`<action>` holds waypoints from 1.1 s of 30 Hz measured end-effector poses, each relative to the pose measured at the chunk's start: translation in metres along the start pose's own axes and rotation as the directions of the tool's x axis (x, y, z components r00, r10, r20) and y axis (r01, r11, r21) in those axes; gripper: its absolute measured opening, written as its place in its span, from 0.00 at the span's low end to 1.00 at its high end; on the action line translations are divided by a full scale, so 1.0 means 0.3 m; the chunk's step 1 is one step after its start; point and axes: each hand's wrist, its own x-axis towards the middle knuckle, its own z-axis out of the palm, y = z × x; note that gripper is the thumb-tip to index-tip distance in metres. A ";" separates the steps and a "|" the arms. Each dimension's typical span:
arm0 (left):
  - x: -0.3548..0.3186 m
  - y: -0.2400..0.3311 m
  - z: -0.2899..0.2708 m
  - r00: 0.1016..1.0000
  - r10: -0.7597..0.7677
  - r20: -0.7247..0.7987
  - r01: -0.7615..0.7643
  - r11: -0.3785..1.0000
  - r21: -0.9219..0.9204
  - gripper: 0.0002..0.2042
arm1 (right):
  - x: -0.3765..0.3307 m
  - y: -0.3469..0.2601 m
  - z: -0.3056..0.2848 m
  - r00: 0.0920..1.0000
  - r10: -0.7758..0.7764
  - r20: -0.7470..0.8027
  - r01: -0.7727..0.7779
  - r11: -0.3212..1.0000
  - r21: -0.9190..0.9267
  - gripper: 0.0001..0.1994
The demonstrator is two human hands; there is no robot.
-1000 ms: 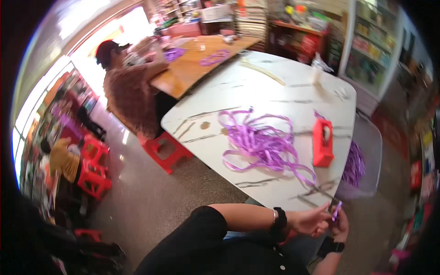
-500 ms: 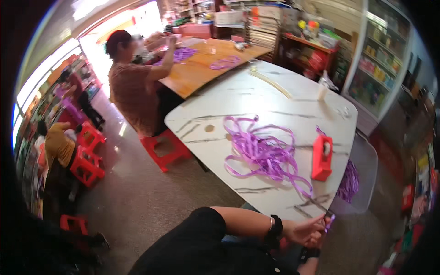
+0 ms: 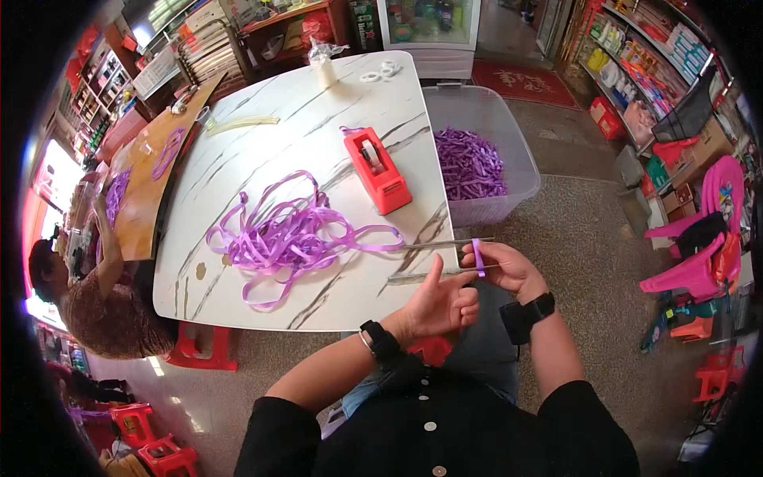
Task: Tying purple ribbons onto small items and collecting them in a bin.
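as the view now swings square onto the marble table (image 3: 262, 143) | right hand (image 3: 509, 266) pinches purple ribbon loop (image 3: 478, 258) at near right edge | left hand (image 3: 437, 302) half-open beside it, no longer overlapping | ribbon pile (image 3: 278, 234) mid-table, unmoved

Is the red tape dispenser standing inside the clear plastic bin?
No, the red tape dispenser stands on the white marble table, while the clear plastic bin beside the table holds purple ribbon pieces.
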 end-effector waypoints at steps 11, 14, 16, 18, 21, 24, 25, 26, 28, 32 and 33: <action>-0.018 -0.002 -0.022 0.999 0.045 0.013 -0.046 0.998 0.040 0.43 | 0.002 -0.006 0.001 1.000 -0.024 0.018 0.024 1.000 -0.011 0.11; -0.006 0.002 -0.024 0.999 0.035 0.018 -0.035 0.999 0.014 0.42 | -0.001 -0.013 -0.031 1.000 -0.011 0.015 0.011 1.000 -0.007 0.10; -0.008 0.003 -0.017 0.999 0.033 -0.024 -0.032 0.999 0.008 0.40 | -0.009 -0.014 -0.110 0.999 -0.041 0.009 0.040 0.998 0.042 0.08; -0.003 0.001 -0.024 0.999 0.042 0.003 -0.041 0.999 -0.029 0.39 | -0.083 -0.037 -0.219 0.965 -0.168 -0.201 0.176 0.984 0.023 0.08; -0.012 -0.001 -0.008 1.000 0.009 -0.009 -0.009 1.000 0.026 0.36 | -0.210 -0.165 -0.128 0.903 -0.290 -0.316 0.211 0.942 -0.260 0.08; -0.022 0.005 -0.010 1.000 0.017 0.015 -0.019 0.991 0.129 0.34 | -0.161 -0.290 -0.047 0.830 -0.439 -0.343 0.172 0.787 -0.592 0.08; -0.021 0.006 -0.017 0.999 0.013 0.048 -0.018 0.994 0.108 0.32 | -0.112 -0.341 -0.015 0.842 -0.502 -0.200 0.205 0.639 -0.742 0.08; -0.034 0.005 -0.018 0.999 0.028 0.046 -0.032 0.993 0.111 0.32 | -0.050 -0.387 0.031 0.851 -0.525 -0.034 0.250 0.462 -0.851 0.09; -0.059 0.011 -0.026 0.997 0.056 0.048 -0.062 0.987 0.151 0.29 | 0.086 -0.445 0.155 0.838 -0.545 0.014 0.271 0.395 -0.878 0.09; -0.126 0.050 -0.004 0.975 0.191 0.118 -0.201 0.976 0.086 0.26 | 0.379 -0.557 0.259 0.837 -0.523 0.161 0.395 0.373 -0.839 0.09; -0.138 0.067 0.001 0.966 0.237 0.106 -0.248 0.963 0.107 0.25 | 0.455 -0.587 0.268 0.808 -0.542 0.230 0.447 0.310 -0.839 0.10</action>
